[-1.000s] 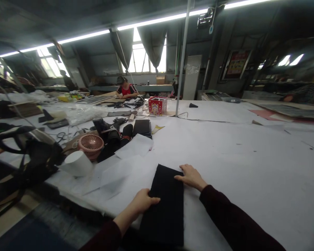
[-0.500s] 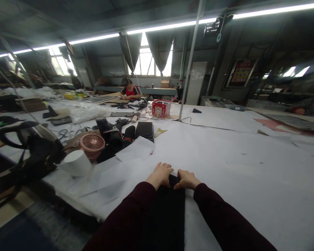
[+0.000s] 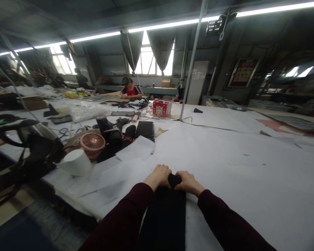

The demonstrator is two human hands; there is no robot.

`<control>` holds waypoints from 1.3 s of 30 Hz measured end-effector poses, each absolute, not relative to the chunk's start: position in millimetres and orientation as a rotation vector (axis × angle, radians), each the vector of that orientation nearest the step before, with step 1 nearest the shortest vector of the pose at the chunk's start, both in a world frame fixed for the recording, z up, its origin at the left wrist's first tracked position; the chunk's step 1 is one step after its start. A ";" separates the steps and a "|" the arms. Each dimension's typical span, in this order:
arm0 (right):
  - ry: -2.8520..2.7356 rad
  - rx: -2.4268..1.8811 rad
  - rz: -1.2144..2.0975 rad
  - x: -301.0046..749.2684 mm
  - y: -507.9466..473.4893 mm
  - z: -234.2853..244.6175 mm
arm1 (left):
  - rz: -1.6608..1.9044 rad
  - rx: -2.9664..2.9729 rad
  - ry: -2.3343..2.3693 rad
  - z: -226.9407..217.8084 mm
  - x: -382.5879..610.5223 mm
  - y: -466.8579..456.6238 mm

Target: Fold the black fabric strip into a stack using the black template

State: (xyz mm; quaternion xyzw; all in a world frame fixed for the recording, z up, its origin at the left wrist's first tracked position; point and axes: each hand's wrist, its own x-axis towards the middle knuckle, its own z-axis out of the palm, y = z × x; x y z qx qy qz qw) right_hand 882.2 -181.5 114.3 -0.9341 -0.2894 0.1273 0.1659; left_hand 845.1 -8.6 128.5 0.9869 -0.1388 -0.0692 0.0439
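Note:
A long strip of black fabric [image 3: 164,219] lies on the white-covered table [image 3: 225,164], running from its lower edge up to my hands. My left hand [image 3: 161,175] is closed on the left side of the strip's far end, fingers curled over it. On the opposite side my right hand [image 3: 187,181] grips the same end, thumb toward me. Between the two hands the fabric bulges up, as if folded or rolled over; the layers under my fingers are hidden.
Left of my hands lie white paper sheets [image 3: 115,177], a white roll [image 3: 76,162], a pink fan [image 3: 92,144], a black box [image 3: 144,129] and a kettle [image 3: 36,134]. Farther off stand a red box [image 3: 162,108], a metal pole [image 3: 193,62] and a seated person [image 3: 131,89].
The fabric's far end bulges more roundly between my hands. My right hand has shifted slightly right and down, and my left forearm has moved left, showing more of the strip.

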 end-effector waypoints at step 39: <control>-1.243 -2.462 -0.921 813.0 -200.3 13.6 | 0.435 3.036 -0.500 111.8 757.3 -13.5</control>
